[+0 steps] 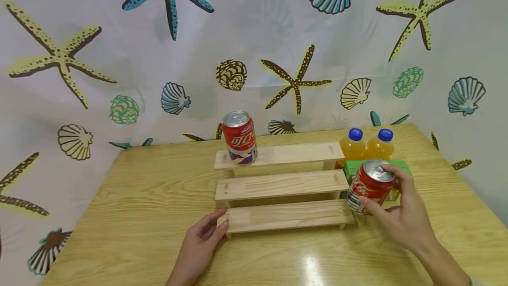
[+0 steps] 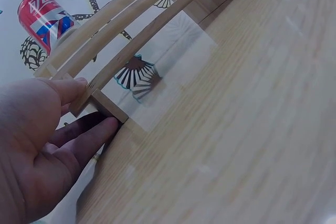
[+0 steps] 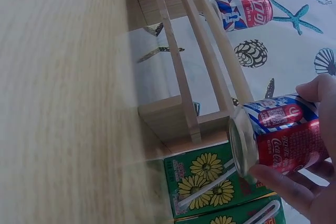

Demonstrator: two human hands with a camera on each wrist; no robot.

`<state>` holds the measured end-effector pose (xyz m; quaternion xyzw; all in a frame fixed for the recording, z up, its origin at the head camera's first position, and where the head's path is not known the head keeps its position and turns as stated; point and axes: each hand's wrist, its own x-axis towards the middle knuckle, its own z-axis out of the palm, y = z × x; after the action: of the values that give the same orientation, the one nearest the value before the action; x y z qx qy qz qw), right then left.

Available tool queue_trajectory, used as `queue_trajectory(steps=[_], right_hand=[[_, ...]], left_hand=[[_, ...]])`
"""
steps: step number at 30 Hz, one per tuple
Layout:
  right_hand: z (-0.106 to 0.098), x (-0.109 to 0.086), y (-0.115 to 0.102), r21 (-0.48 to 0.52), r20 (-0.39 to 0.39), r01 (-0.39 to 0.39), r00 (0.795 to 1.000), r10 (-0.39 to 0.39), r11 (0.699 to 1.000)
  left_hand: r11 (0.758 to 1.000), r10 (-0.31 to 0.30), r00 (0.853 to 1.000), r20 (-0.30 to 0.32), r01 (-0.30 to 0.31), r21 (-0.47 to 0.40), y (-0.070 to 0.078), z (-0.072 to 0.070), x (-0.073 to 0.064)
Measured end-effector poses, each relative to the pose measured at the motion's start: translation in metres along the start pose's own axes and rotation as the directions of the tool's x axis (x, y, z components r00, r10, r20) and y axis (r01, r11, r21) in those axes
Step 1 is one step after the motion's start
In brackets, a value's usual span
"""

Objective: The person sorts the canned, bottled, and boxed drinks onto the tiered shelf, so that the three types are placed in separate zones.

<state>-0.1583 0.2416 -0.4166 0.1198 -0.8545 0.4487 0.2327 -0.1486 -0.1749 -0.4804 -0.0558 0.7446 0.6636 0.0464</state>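
A three-tier wooden rack (image 1: 282, 186) stands on the table. My left hand (image 1: 202, 237) holds the left end of its lowest step, thumb on top and fingers around the end, as the left wrist view also shows. My right hand (image 1: 409, 215) grips a red soda can (image 1: 371, 186), tilted, beside the right end of the rack; its silver base faces the camera in the right wrist view. Another red soda can (image 1: 240, 138) stands upright at the left of the top step.
Two orange juice bottles (image 1: 379, 144) with blue caps stand right of the rack's back. Green drink cartons (image 3: 202, 179) with yellow flowers and straws are in front of them, partly hidden behind the held can in the head view. A patterned curtain (image 1: 178, 69) hangs behind the table (image 1: 151, 189).
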Motion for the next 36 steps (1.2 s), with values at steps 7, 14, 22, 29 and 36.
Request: queue_trajectory(steps=[7,14,22,29,36], right_hand=[[-0.003,0.005,-0.005,-0.004,-0.016,0.014,1.000,-0.014,1.000],[-0.005,0.010,-0.012,-0.015,-0.001,0.022,1.000,-0.023,1.000],[-0.003,0.016,-0.022,-0.054,0.009,0.034,0.999,-0.034,0.998],[0.001,0.021,-0.027,-0.030,0.022,0.042,0.999,-0.041,0.999],[0.007,0.027,-0.033,-0.008,0.024,0.051,0.998,-0.051,0.999]], left_hand=[[1.000,-0.011,1.000,0.006,0.011,-0.003,0.001,0.001,0.000],[1.000,-0.011,1.000,0.012,0.011,0.000,0.001,0.000,0.000],[1.000,-0.018,1.000,0.008,0.018,-0.004,0.003,0.000,0.000],[1.000,-0.017,1.000,0.006,0.017,-0.003,0.003,0.000,-0.001],[1.000,-0.010,1.000,0.005,0.009,0.007,0.001,-0.002,0.000]])
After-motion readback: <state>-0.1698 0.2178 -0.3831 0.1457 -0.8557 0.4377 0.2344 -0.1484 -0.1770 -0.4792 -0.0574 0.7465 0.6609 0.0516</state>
